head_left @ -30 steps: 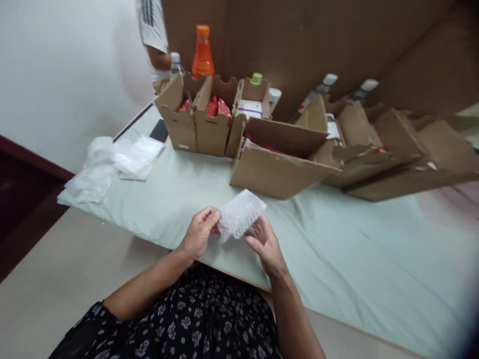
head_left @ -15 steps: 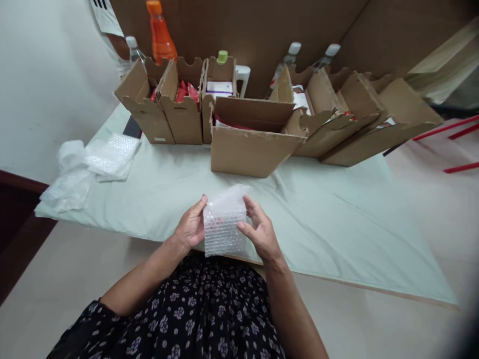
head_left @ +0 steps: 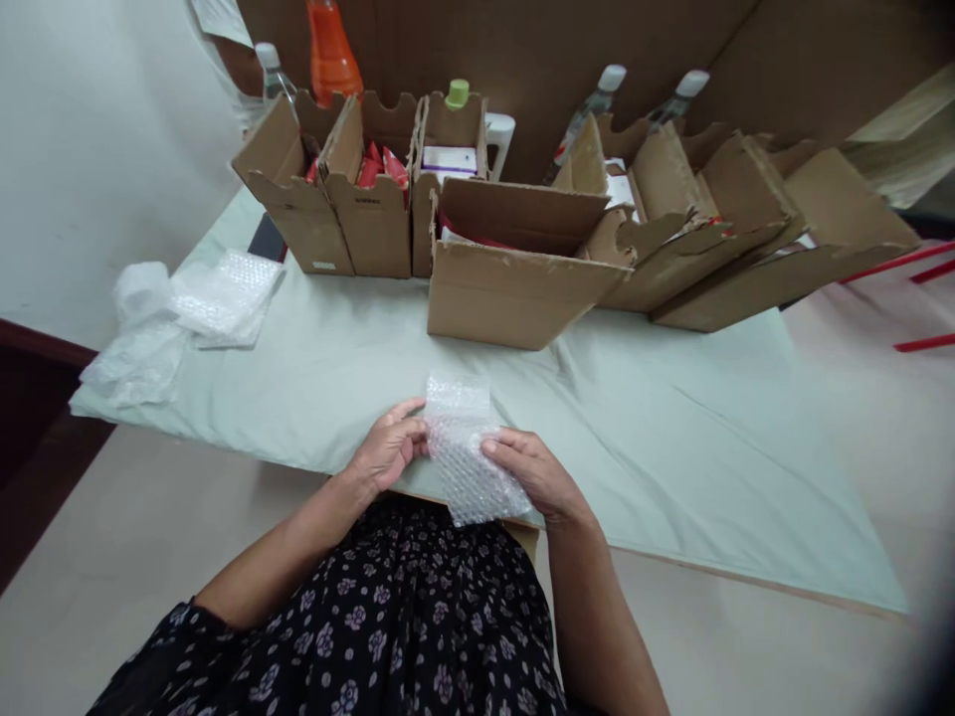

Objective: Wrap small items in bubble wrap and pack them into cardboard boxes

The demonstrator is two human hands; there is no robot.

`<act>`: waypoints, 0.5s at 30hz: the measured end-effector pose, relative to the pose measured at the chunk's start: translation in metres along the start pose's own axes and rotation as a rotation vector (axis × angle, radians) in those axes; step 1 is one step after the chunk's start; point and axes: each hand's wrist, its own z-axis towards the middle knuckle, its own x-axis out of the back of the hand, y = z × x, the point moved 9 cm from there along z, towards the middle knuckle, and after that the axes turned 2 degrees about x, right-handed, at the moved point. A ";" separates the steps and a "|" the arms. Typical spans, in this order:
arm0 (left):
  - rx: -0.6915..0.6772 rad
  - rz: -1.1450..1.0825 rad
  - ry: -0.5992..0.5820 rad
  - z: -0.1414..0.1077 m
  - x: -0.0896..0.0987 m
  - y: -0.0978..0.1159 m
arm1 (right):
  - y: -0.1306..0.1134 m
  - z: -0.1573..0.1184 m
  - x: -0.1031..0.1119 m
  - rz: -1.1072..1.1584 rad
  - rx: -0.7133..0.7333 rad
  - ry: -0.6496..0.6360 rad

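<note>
A bubble wrap pouch (head_left: 477, 477) is held between both hands over the front edge of the cloth-covered table (head_left: 657, 447). Its upper flap points away from me, and a faint pinkish tint shows through the plastic; what lies inside I cannot make out. My left hand (head_left: 392, 446) pinches the pouch's left edge between thumb and fingers. On the right side, my right hand (head_left: 533, 467) grips it with the thumb on top and the fingers partly hidden.
More bubble wrap (head_left: 224, 298) lies at the table's left end. Several open cardboard boxes stand along the back, the closest being a wide box (head_left: 514, 298). Behind them are an orange bottle (head_left: 333, 60) and clear bottles with white caps (head_left: 597, 99).
The bubble wrap pouch has turned, its lower end swinging right and its flap now lying toward the back. My right hand has closed on its right side. The view has shifted slightly.
</note>
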 end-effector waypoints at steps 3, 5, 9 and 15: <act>-0.068 -0.042 0.111 0.005 0.006 0.010 | -0.008 -0.007 0.012 -0.180 0.018 -0.012; -0.086 -0.006 0.103 0.007 0.003 0.016 | -0.016 -0.008 0.025 -0.413 0.073 0.033; -0.065 0.089 0.019 0.008 -0.012 0.017 | -0.052 -0.019 0.047 -0.908 0.325 0.428; -0.070 0.153 -0.046 0.018 -0.028 0.014 | -0.073 -0.013 -0.007 -1.001 0.646 0.447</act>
